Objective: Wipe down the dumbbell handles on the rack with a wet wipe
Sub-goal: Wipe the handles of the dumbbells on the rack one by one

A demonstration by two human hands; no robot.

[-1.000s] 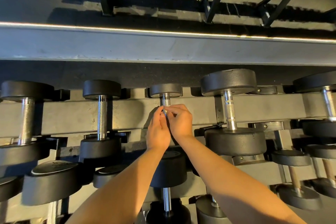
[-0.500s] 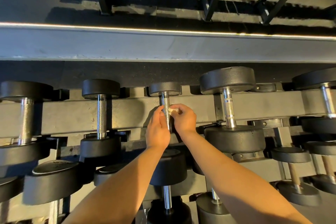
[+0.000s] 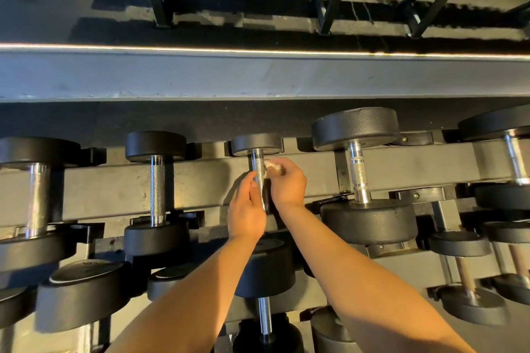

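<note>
Pinching a soft, limp wipe [image 3: 271, 165] against the stiff, knurled handle [image 3: 259, 170] of a dumbbell [image 3: 256, 144] on the rack [image 3: 200, 180], the right hand [image 3: 286, 185] presses in while the left hand [image 3: 248, 209] curls its fingers round the handle lower down.

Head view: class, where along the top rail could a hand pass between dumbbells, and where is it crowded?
Bare rail shows between the knurled handle on the left and the left hand, and between the right hand and the big dumbbell's handle. Crowded at the middle handle, where both hands and the wipe meet.
</note>
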